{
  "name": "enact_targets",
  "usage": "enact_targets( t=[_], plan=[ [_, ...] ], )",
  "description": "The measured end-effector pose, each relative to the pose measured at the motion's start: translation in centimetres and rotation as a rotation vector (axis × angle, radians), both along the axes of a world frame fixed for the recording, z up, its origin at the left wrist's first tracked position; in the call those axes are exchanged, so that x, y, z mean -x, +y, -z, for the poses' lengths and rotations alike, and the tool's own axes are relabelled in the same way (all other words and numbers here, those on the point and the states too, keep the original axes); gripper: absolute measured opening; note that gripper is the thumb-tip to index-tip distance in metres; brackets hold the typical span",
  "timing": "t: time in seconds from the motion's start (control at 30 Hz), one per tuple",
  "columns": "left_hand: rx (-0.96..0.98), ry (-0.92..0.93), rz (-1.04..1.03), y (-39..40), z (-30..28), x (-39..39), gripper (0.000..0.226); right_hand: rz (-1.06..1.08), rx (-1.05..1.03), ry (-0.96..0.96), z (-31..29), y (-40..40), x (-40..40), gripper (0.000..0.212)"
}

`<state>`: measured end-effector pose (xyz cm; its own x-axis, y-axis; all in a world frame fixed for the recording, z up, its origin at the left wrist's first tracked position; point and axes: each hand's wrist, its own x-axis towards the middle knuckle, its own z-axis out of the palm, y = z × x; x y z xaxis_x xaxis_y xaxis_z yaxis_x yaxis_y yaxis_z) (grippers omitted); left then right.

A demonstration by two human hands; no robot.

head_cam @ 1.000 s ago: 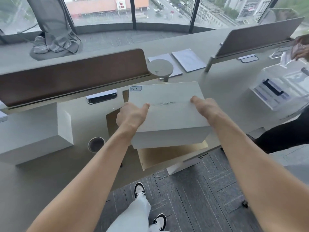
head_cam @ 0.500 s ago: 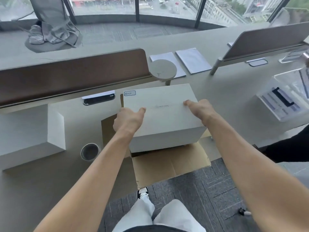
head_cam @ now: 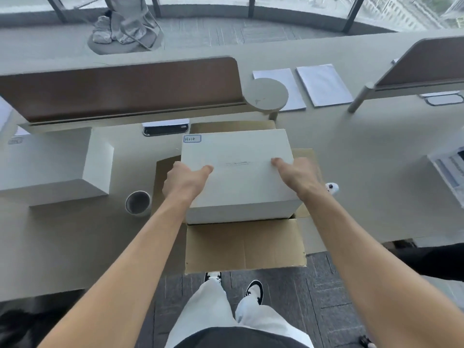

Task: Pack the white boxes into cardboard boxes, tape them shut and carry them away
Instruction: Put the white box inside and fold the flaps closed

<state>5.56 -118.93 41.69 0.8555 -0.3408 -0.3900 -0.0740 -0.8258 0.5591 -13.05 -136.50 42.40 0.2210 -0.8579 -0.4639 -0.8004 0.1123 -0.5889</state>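
A white box [head_cam: 238,156] with a small label at its far left corner sits in the mouth of an open cardboard box [head_cam: 244,247] at the desk's front edge. My left hand [head_cam: 185,182] grips the white box's left side, thumb lying on its top. My right hand [head_cam: 296,175] grips its right side the same way. The fingers of both hands are hidden behind the box's sides. The cardboard flaps spread out around the white box, the near flap hanging over the desk edge. A second white box [head_cam: 50,167] lies on the desk to the left.
A tape roll [head_cam: 137,202] stands left of the cardboard box. A brown divider panel [head_cam: 120,89] runs behind, with a round lamp base [head_cam: 266,95] and papers [head_cam: 324,84] at the back right. A clear tray [head_cam: 449,172] sits far right. A person's dark sleeve [head_cam: 431,259] is at the right.
The white box has come down into the open cardboard box, held between both hands. The view has tilted downward.
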Motion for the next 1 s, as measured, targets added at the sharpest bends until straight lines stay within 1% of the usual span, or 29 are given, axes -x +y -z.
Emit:
enact_targets(
  t=[0.1,0.23,0.33,0.43,0.53,0.6,0.67,0.73,0.83,0.97,1.0],
  plan=[
    [0.026,0.044,-0.029,0.4,1.5,0.8,0.073,0.002,-0.063,-0.011,1.1,0.3,0.4,0.046],
    [0.013,0.046,-0.048,0.3,4.0,1.5,0.069,0.05,-0.117,-0.034,3.7,-0.1,0.5,0.057],
    [-0.025,0.039,-0.06,-0.3,5.4,1.5,0.068,0.05,-0.113,0.004,6.0,-0.4,0.4,0.062],
    [-0.092,0.009,-0.042,-0.7,6.6,1.3,0.063,-0.01,-0.019,0.113,6.7,-0.1,0.3,0.047],
    [-0.165,-0.036,-0.026,-1.2,7.5,1.1,0.057,-0.084,0.072,0.261,7.0,0.1,-0.3,0.039],
    [-0.188,-0.056,-0.012,-1.7,7.8,1.1,0.049,-0.131,0.119,0.333,7.3,0.4,-0.9,0.034],
    [-0.201,-0.049,0.0,-1.9,8.1,1.4,0.044,-0.16,0.13,0.352,7.9,0.9,-1.4,0.032],
    [-0.189,-0.031,-0.001,-1.8,8.8,1.6,0.044,-0.164,0.123,0.351,8.7,1.4,-1.5,0.035],
    [-0.179,-0.015,0.015,-1.6,9.6,2.0,0.053,-0.151,0.144,0.358,9.6,2.0,-1.5,0.047],
    [-0.206,-0.012,0.055,-2.1,9.4,2.3,0.086,-0.18,0.141,0.389,9.5,1.9,-1.9,0.057],
    [-0.209,-0.012,0.058,-2.1,9.2,2.4,0.091,-0.185,0.142,0.386,9.5,2.0,-1.9,0.06]
  ],
)
